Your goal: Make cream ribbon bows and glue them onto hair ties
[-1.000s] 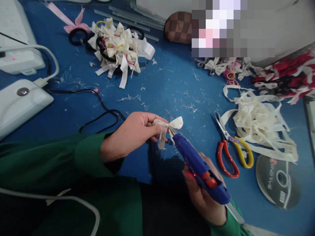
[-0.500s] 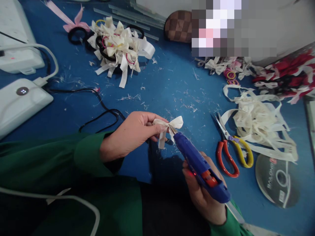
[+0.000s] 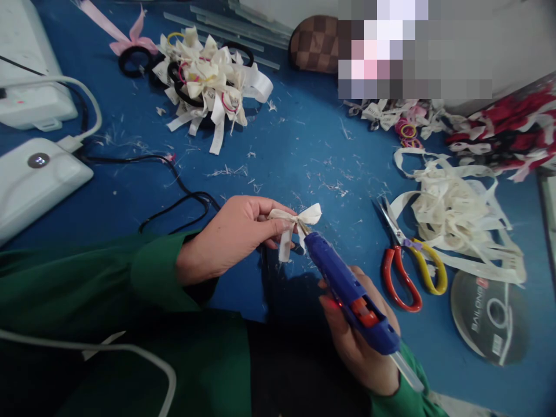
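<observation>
Between the thumb and fingers of my left hand is a small cream ribbon bow, its tails hanging down. My right hand is wrapped round a blue glue gun with a clear glue stick sticking out of its back. The gun's metal tip is at the knot of the bow and seems to touch it. A small red light glows beside my right fingers. Scissors with one red and one yellow handle lie open to the right of the gun.
A heap of cream bows and hair ties lies at the back left. Loose cream ribbon and a round dark label are at the right. White devices and cables lie left.
The glue gun's rear and my right hand have shifted slightly left, and the fingers have moved on its grip. The tip stays at the bow's knot; my left hand is nearly still.
</observation>
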